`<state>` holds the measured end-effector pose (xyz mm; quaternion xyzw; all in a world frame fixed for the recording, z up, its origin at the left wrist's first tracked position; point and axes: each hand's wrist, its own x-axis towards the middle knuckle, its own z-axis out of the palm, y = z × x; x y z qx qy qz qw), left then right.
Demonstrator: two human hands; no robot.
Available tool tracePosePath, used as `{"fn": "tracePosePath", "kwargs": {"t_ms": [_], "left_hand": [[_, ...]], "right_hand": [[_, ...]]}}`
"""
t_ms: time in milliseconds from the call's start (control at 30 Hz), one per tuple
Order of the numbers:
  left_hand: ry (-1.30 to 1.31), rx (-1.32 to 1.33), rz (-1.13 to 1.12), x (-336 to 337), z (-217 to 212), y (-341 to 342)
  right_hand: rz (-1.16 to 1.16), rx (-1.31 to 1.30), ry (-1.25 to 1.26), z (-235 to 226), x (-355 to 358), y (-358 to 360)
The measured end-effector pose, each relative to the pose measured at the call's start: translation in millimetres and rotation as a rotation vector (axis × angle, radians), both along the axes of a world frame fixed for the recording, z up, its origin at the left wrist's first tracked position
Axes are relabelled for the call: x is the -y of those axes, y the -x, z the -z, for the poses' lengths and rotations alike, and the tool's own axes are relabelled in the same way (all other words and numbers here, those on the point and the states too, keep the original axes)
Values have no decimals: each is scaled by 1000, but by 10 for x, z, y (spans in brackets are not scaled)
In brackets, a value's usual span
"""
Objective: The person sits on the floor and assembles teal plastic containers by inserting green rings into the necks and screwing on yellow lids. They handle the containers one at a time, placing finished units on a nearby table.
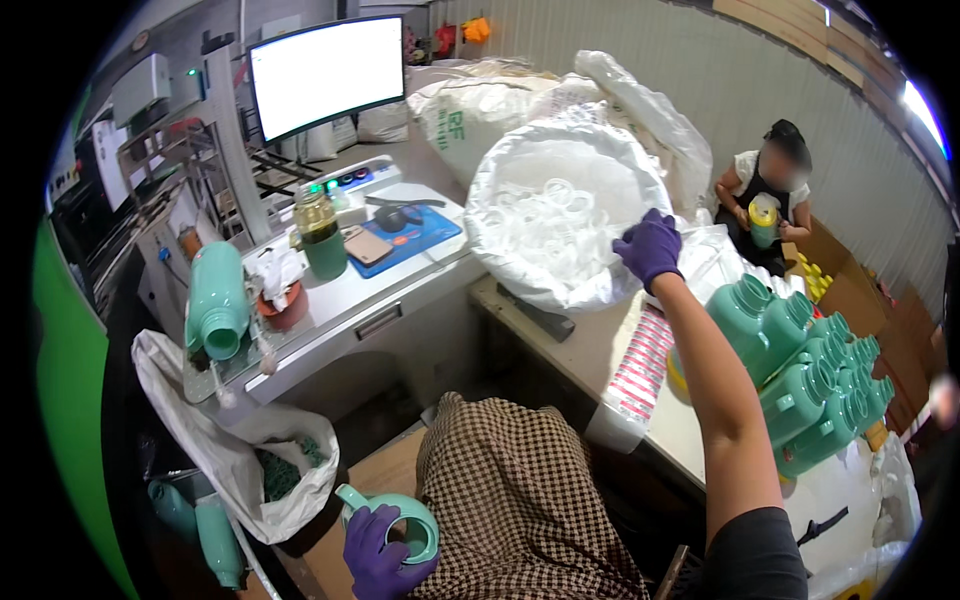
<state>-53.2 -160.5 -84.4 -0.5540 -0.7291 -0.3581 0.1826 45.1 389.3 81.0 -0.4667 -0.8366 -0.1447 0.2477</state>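
Near the lower edge, my left hand [378, 556] in a purple glove is closed around a teal plastic jug shell [424, 520] with a handle. Its round opening faces up, beside the checked cloth over my lap. My right hand [650, 248], also gloved in purple, is at the right rim of a round tub lined with a white bag [492, 262]. Its fingers are curled inward over the tub, and whatever they hold is hidden. Many translucent white plastic rings [560, 215] lie in the tub.
Teal jug shells [800, 400] stand grouped on the right table beside a red-and-white striped packet [640, 365]. On the left desk are a monitor [328, 75], a phone [367, 246], a jar [320, 240] and a teal shell [218, 300]. A white sack [240, 430] hangs below. Another person [770, 190] sits back right holding a jug.
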Motion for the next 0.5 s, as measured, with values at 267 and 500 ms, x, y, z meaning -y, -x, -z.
{"fn": "tracePosePath", "kwargs": {"t_ms": [267, 500], "left_hand": [[-37, 184, -100, 231, 118, 4], [-133, 231, -61, 92, -65, 136]], "right_hand": [[-909, -594, 58, 251, 1336, 77], [-897, -734, 1873, 1879, 3383, -377]]}}
